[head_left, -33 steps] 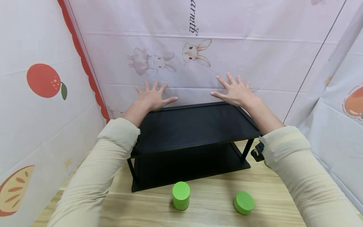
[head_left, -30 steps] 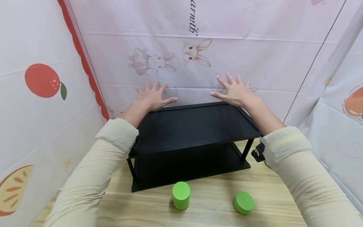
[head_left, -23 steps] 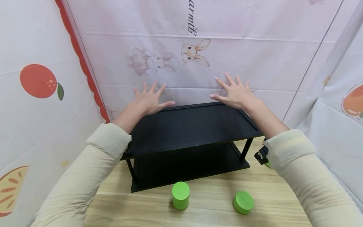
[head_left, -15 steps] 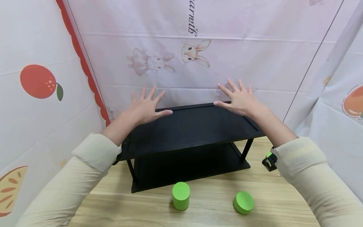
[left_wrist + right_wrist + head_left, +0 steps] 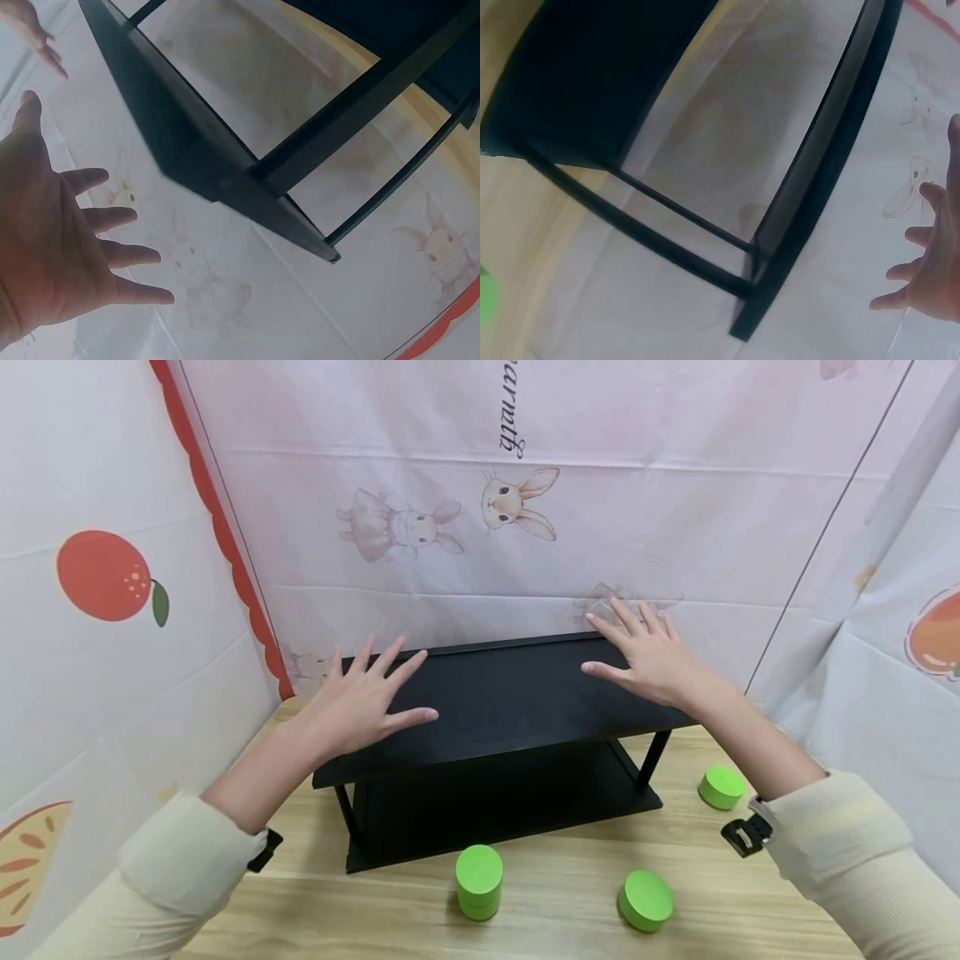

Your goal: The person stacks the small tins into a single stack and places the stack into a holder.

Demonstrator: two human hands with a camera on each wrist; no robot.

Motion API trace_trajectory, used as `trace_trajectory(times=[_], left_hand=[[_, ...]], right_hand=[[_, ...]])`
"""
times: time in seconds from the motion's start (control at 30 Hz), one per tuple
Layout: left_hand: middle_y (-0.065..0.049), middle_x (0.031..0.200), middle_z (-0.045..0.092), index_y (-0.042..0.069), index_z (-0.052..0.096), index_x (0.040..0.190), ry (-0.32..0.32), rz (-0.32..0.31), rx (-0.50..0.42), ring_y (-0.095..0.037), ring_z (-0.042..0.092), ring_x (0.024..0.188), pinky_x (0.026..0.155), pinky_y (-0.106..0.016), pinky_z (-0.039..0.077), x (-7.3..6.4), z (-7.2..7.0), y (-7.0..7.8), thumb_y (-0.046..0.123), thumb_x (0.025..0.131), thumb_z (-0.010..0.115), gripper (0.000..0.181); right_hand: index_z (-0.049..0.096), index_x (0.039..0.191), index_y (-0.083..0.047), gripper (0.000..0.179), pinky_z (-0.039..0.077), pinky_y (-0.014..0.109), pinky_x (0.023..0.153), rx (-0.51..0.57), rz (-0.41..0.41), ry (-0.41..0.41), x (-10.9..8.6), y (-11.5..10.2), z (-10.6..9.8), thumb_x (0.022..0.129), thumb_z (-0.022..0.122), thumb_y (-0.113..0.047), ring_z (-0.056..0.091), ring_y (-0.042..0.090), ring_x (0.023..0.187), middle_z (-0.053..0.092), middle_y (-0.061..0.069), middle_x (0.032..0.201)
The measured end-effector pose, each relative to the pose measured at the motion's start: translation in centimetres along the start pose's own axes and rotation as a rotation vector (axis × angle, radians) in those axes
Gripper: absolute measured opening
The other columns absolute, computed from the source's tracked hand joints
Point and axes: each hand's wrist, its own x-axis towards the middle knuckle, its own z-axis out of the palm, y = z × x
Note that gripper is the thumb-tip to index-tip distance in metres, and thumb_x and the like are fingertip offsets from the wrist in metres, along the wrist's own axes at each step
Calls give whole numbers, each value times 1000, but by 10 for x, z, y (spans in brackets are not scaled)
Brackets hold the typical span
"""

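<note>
Black and two-tiered, the shelf point(image 5: 517, 697) stands at the centre of my head feed, on the pale wood-grain worktop point(image 5: 558, 897). Taking its middle as the dial, I see the left hand point(image 5: 354, 703) between nine and ten o'clock and the right hand point(image 5: 662, 664) at two. Both are released, fingers spread, and my wrist feeds show each apart from the shelf. I have a tall green cylinder point(image 5: 479, 882) at six o'clock, a short green disc point(image 5: 646, 900) between four and five, and a second green disc point(image 5: 722, 787) between three and four. Rabbit-printed cloth point(image 5: 420, 418) hangs behind, at twelve.
</note>
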Motion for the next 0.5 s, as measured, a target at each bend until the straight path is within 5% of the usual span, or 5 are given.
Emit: trace_trajectory(times=[0.5], left_hand=[[-17,149,18,15,27,146,28,-3,-54,-45,4,133,101,-63,-2,-37,21,1,68,86,36,80]], right_hand=[[23,147,-17,71,7,62,102,54,-39,6,-37,26,18,91,50,-50,-4,38,135,9,17,150]])
